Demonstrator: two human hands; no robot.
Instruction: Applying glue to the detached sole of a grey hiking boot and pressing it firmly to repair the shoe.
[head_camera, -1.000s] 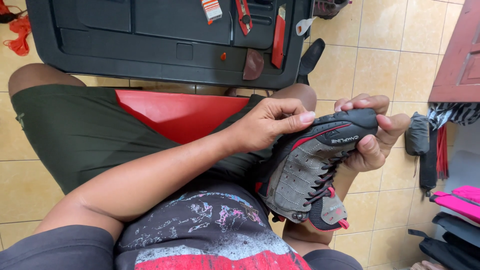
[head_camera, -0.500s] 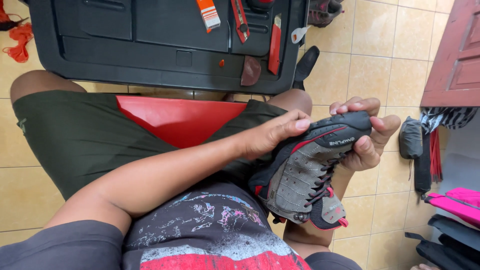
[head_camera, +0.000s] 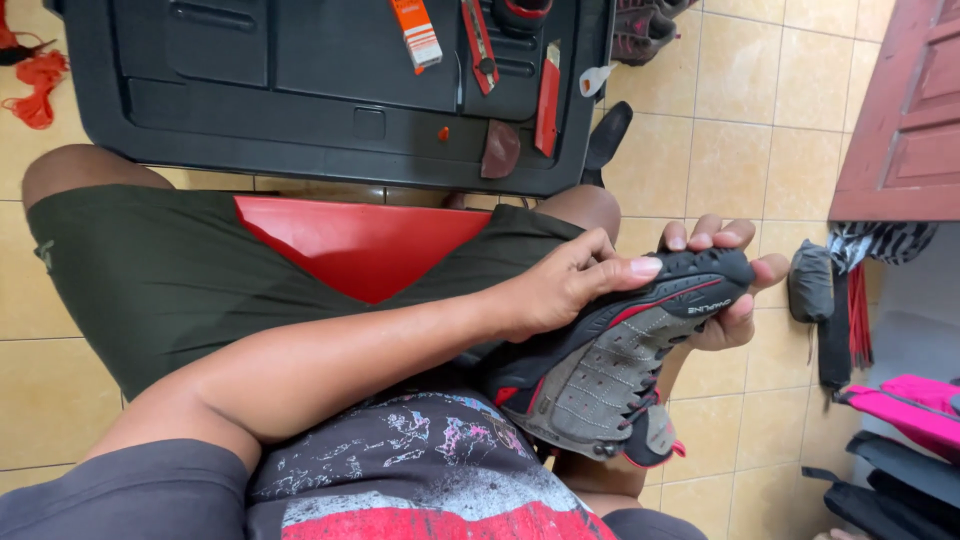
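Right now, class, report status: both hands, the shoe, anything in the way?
Left hand pressing the toe of the grey and black red-trimmed shoe. Right hand cupping the toe from behind. Nothing in the way.

The right hand (head_camera: 730, 285) is mostly hidden behind the shoe (head_camera: 610, 370) — only fingertips show. The shoe's heel is covered by the left hand (head_camera: 560, 285). The tray (head_camera: 300, 90) and the shoes (head_camera: 645, 25) beyond it are cut off by the top edge.

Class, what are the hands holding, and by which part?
A grey shoe: right hand cups its toe end, left hand presses on the sole edge.
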